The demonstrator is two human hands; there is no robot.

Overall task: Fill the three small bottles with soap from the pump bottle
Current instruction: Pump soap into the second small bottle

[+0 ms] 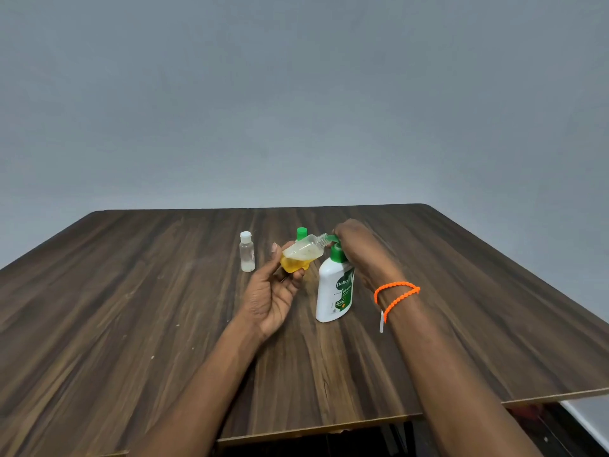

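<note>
My left fingers (290, 249) grip the tilted bottle (304, 253) at the nozzle (330, 239); right hand (354, 240) presses the pump. Next: more strokes, mouth aligned.

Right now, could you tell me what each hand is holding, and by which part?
The left hand grips the tilted small clear bottle by its base. The right hand rests on the pump bottle head.

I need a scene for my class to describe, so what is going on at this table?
A person is filling a small clear bottle with soap. The left hand holds it tilted, its open neck at the spout of the pump bottle, while the right hand rests on the pump. Yellowish liquid already sits inside. Another small bottle, white-capped, stands on the wooden table to the left.
</note>
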